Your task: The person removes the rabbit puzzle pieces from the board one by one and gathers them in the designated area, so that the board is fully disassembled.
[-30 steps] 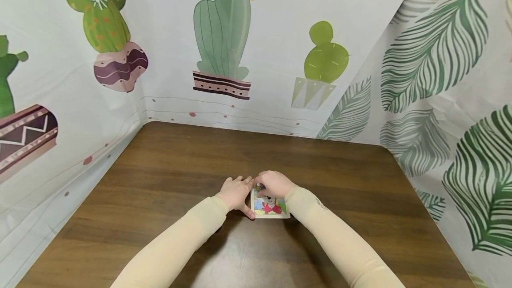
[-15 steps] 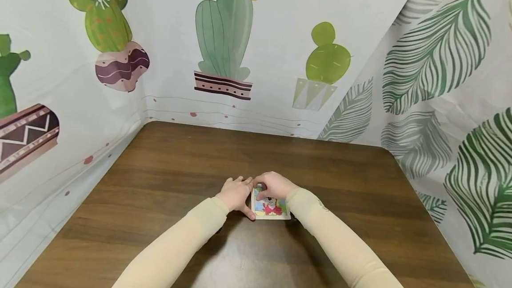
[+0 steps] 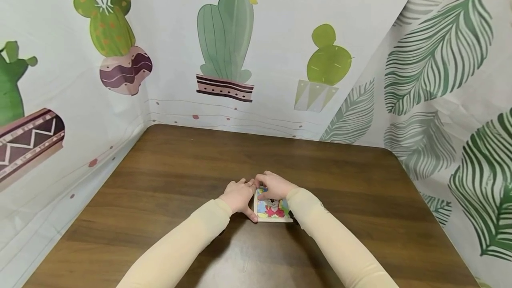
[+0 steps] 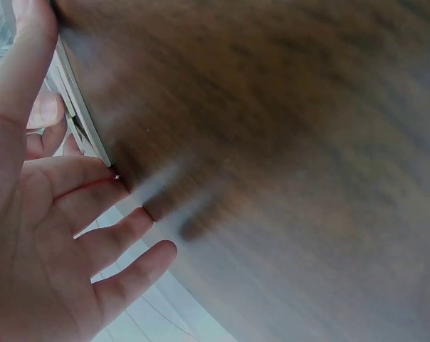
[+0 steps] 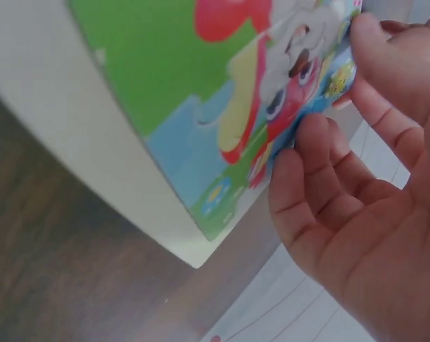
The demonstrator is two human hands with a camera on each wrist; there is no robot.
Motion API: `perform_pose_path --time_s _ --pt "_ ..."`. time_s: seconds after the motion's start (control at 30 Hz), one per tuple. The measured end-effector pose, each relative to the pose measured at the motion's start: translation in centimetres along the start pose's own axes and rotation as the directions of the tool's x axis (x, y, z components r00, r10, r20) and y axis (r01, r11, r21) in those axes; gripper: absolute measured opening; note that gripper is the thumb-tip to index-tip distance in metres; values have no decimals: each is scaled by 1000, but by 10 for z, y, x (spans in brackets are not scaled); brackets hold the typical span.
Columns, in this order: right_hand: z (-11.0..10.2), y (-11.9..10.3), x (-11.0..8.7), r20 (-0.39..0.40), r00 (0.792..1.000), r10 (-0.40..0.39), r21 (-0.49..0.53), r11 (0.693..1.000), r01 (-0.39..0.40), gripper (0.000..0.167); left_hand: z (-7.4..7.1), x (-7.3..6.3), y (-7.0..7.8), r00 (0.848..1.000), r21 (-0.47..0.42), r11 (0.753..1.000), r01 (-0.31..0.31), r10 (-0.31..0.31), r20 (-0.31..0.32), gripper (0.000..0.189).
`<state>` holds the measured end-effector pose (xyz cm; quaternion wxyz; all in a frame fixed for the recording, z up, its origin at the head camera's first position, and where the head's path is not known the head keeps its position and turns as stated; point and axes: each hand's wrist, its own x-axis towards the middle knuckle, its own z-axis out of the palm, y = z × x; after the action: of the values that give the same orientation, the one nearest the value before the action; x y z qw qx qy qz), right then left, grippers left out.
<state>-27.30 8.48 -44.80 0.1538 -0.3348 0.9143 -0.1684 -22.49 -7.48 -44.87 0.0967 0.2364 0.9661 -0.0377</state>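
A small framed jigsaw puzzle [image 3: 276, 211] lies flat on the brown table, its cartoon animal in red surrounded by green and blue. Its pale border [image 5: 154, 228] shows large in the right wrist view. My left hand [image 3: 238, 199] braces the puzzle's left edge, thumb low at the near corner and straight fingers pointing to the far corner. Over the far left part of the picture, my right hand [image 3: 278, 186] bends down, thumb and curled fingertips around a blue puzzle piece with a yellow figure [image 5: 340, 78]. The right hand and sleeve hide the puzzle's upper right.
The wood-grain table [image 3: 192, 159] extends on all sides of the puzzle. White cloth printed with cacti [image 3: 226, 34] hangs behind and to the left, and leaf-patterned cloth [image 3: 436, 52] on the right.
The right thumb and fingers have shifted slightly at the puzzle's far left corner, showing more of the blue picture there. The left hand keeps its place; the whole view has tilted slightly.
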Motion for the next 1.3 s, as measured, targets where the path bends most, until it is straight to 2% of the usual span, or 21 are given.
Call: perform_pose_path --time_s 0.3,0.43,0.57,0.73,0.93,1.3 --pt "1 -2 1 -79 995 62 23 998 -60 31 1 1 0 1000 10 1000 -10 10 -20 119" --pt "2 3 2 -100 993 65 37 997 -61 25 2 2 0 1000 14 1000 -5 5 -30 119" --pt "1 6 3 -121 991 56 125 991 -41 12 2 2 0 1000 1 1000 5 -5 -17 119" --pt "0 8 0 -151 982 112 244 967 -72 3 2 2 1 1000 0 1000 13 -13 7 118" --pt "-4 16 -4 -147 978 149 311 945 -97 5 1 3 3 1000 18 1000 9 -9 9 118" --pt "-18 45 -29 -142 982 121 351 934 -65 5 0 4 4 999 -1 1000 25 -25 23 119"
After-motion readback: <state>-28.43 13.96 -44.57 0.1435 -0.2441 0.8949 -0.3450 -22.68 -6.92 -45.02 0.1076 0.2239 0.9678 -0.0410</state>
